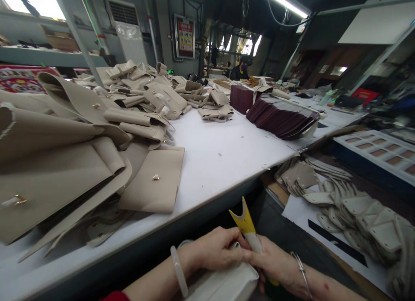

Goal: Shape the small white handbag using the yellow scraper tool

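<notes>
At the bottom centre, my right hand (274, 260) is closed round a yellow tool (246, 223) with a notched, forked tip that points up and away from me. Close against it, my left hand (218, 249) bends its fingers over the top edge of an off-white leather bag piece (227, 283). The hands touch each other, and part of the piece lies hidden beneath them. Just beyond the table edge rests a beige bag panel (154, 180) with a small gold clasp.
Beige bag parts (139, 91) are heaped along the left of the white table (214, 158). Dark maroon panels (279, 115) stand in a row farther back. Light leather pieces (366, 210) lie on the right beside a white tray (382, 150). A person (240, 70) sits far off.
</notes>
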### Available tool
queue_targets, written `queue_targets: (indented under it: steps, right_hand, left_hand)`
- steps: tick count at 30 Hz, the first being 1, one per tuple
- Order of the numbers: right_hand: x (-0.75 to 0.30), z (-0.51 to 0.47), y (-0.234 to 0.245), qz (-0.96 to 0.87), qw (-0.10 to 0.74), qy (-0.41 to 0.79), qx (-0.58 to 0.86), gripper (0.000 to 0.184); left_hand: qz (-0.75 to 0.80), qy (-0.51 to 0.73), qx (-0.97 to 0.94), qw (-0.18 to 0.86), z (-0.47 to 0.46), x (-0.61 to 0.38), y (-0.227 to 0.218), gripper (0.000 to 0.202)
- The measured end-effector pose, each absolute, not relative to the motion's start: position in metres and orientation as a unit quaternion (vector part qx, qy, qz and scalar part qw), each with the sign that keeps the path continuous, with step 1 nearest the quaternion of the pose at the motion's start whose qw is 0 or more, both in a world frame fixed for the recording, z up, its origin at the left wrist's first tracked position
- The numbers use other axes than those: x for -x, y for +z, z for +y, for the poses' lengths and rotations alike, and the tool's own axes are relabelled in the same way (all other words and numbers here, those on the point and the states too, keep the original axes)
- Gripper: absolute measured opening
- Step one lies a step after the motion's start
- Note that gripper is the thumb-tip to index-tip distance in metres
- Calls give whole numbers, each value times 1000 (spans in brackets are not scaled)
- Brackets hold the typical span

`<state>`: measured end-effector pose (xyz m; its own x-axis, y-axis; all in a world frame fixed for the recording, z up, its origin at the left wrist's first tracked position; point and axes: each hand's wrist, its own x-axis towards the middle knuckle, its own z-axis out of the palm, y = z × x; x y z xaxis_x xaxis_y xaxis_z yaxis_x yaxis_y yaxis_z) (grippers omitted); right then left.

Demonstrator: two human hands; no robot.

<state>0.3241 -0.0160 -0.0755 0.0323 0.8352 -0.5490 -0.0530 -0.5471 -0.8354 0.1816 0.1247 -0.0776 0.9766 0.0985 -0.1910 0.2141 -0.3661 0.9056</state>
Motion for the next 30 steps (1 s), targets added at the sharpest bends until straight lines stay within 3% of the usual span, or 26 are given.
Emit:
queue_targets:
  steps: [8,11,14,20,23,28,30]
  right_hand:
    - [-323,-10,-73,-334,353,599,636,39]
    - [-325,-16,-85,-340,373,567,651,31]
    - [-328,-23,-95,-340,385,542,665,31]
    - [-339,-40,-108,-306,401,495,708,58]
    - [-354,-60,-101,-298,406,499,705,56]
    - [-388,-94,-60,-336,293,560,699,34]
    - [-394,-101,-46,-313,245,609,687,38]
  left_hand:
    - [112,-4,-823,558,117,-179,-66,22]
    - [107,70,-853,506,101,-171,-60,14]
    - [90,83,-885,450,90,-167,-53,23]
    - [12,44,-951,306,92,-166,-39,19]
    - [-32,27,-966,255,97,-164,-35,25]
    - [-25,24,-967,253,99,-164,-36,28]
    - [-18,12,-957,291,99,-168,-36,25]
